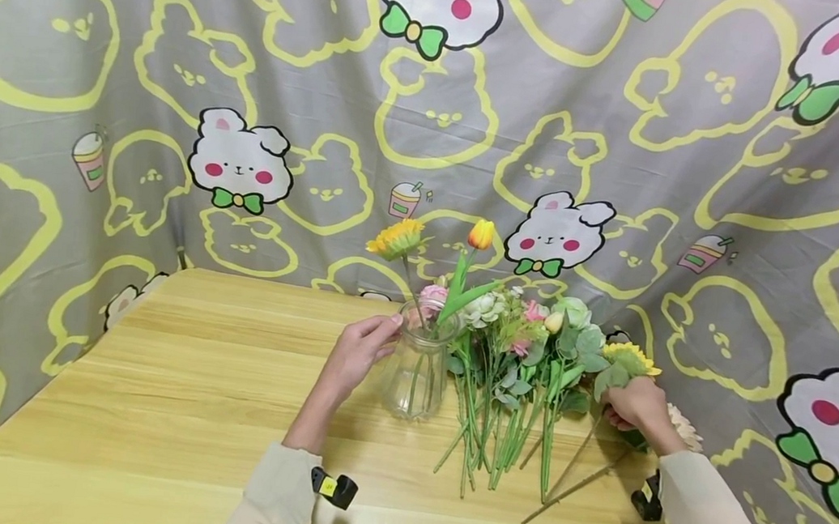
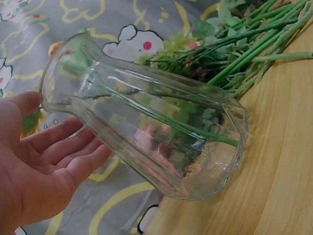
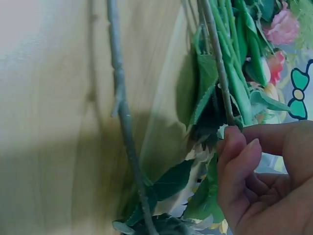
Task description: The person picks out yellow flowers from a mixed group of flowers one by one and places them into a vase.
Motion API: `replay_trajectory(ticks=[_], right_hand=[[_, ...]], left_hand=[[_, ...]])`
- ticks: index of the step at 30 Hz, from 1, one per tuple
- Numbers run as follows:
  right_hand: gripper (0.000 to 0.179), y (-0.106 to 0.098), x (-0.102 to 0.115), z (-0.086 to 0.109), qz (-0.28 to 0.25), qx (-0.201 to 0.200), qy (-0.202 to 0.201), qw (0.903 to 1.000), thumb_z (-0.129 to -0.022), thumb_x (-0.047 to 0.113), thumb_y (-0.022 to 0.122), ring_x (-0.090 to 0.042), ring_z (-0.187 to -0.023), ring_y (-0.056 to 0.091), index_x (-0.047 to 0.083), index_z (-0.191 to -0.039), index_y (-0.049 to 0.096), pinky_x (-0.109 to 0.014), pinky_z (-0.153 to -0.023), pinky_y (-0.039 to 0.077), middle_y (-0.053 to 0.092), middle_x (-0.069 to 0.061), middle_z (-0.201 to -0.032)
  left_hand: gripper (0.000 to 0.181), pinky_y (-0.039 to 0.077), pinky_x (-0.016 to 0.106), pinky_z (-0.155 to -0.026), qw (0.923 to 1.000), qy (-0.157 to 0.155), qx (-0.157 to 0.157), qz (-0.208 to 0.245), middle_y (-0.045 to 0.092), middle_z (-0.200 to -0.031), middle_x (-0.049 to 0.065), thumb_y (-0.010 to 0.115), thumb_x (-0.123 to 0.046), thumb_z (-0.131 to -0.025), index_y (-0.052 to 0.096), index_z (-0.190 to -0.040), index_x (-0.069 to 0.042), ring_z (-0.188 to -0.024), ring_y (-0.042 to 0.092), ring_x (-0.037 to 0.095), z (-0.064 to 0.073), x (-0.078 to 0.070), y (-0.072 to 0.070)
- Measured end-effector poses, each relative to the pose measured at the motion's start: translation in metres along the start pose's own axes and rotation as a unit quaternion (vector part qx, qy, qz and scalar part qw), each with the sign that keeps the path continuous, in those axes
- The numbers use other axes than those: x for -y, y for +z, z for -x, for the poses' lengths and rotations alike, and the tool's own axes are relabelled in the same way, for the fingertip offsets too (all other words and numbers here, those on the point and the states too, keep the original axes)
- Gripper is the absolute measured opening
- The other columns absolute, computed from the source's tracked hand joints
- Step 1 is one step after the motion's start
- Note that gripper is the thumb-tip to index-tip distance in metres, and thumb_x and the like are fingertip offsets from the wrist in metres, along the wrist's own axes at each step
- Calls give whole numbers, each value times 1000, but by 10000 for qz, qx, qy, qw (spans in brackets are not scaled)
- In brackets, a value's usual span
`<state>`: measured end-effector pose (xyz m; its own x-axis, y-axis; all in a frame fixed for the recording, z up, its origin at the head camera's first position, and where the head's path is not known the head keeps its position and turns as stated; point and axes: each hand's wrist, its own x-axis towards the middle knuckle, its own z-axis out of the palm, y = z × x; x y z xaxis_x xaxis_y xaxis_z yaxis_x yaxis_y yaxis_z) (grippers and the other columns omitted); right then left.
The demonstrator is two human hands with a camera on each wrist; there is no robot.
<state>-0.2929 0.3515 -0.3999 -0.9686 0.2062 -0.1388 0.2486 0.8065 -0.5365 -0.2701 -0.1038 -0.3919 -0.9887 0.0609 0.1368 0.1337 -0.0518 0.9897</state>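
A clear glass vase point(image 1: 414, 383) stands upright on the table, holding an orange-yellow sunflower point(image 1: 396, 240) and a red-yellow tulip point(image 1: 481, 235). My left hand point(image 1: 360, 355) is at the vase's neck. In the left wrist view its thumb touches the rim, and its loosely extended fingers point(image 2: 63, 147) lie along the glass. At the right, my right hand point(image 1: 636, 403) pinches the brown-green stem of a yellow sunflower point(image 1: 630, 359) just below its head. The right wrist view shows that stem point(image 3: 217, 63) between thumb and fingertips; the flower head is mostly hidden there.
Right of the vase lies a row of flowers with green stems point(image 1: 510, 431), white, pink and pale green blooms at the far end. A cream flower point(image 1: 684, 428) sits partly behind the right wrist, its long stem point(image 1: 571, 492) on the wooden table point(image 1: 184, 392). A patterned curtain point(image 1: 314, 100) hangs behind.
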Motion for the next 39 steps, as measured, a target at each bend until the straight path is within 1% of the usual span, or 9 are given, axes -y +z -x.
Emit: replay_trajectory(ticks=[6, 12, 17, 22, 26, 28, 31, 35, 39], right_hand=[[31, -6, 4, 1, 31, -143, -30, 9999, -87, 16, 58, -15, -48, 64, 2, -63, 71, -33, -52, 60, 64, -3, -52], [42, -7, 9, 2, 323, -369, -239, 9985, -96, 24, 57, -19, -51, 65, 8, -59, 70, -32, -59, 54, 64, -1, -52], [45, -7, 21, 5, 550, -524, -542, 9956, -98, 28, 54, -24, -55, 64, 9, -59, 66, -42, -74, 51, 64, -4, -53], [41, -6, 37, 8, 342, -646, -758, 9944, -97, 29, 55, -25, -57, 63, 10, -62, 65, -50, -82, 50, 65, -5, -56], [39, -7, 52, 11, 39, -627, -885, 9941, -98, 28, 58, -22, -55, 61, 11, -62, 61, -41, -76, 51, 64, -2, -55], [39, -7, 58, 12, -48, -618, -974, 9933, -99, 28, 59, -21, -55, 61, 10, -63, 60, -33, -71, 48, 64, -2, -56], [37, -8, 66, 14, -133, -665, -1127, 9913, -99, 27, 62, -20, -56, 61, 9, -67, 61, -29, -68, 44, 67, -5, -60], [32, -8, 74, 17, -193, -812, -1388, 9868, -98, 25, 64, -20, -56, 63, 7, -71, 63, -29, -61, 46, 68, -5, -61], [29, -9, 81, 19, -261, -907, -1514, 9840, -99, 24, 63, -21, -55, 61, 5, -77, 63, -30, -55, 45, 65, -2, -59]], left_hand=[[46, 54, 40, -107, 10000, 12, 35, -37, 68, -129, 14, 61, -44, -101, 72, -114, -1, -125, 63, 28, 1, 0, -1], [46, 54, 39, -107, 10000, -6, 23, -10, 68, -129, 14, 61, -43, -101, 72, -115, -1, -125, 63, 28, 0, 0, -1], [45, 55, 39, -106, 10000, -12, 3, 52, 69, -128, 14, 62, -42, -101, 71, -117, -1, -124, 64, 28, -1, 1, 0], [46, 55, 38, -106, 10000, 6, 16, 47, 69, -127, 15, 62, -43, -100, 72, -116, -1, -123, 64, 28, 0, 1, 0], [47, 55, 39, -106, 10000, 21, -16, 46, 68, -128, 15, 63, -43, -100, 71, -118, -1, -124, 64, 29, 1, 1, -2], [47, 55, 40, -106, 10000, 26, -27, 61, 68, -129, 15, 63, -43, -100, 71, -118, -1, -124, 64, 29, 1, 1, -3], [47, 54, 40, -107, 10000, 46, 9, 75, 68, -129, 15, 63, -44, -100, 71, -117, 0, -125, 63, 29, 0, 1, -3], [49, 54, 40, -107, 9999, 67, 67, 65, 67, -130, 16, 62, -45, -100, 71, -117, 0, -125, 63, 29, -1, 2, -3], [49, 54, 40, -108, 9999, 51, 78, 52, 67, -130, 15, 63, -45, -100, 71, -118, 0, -126, 63, 29, -1, 3, -2]])
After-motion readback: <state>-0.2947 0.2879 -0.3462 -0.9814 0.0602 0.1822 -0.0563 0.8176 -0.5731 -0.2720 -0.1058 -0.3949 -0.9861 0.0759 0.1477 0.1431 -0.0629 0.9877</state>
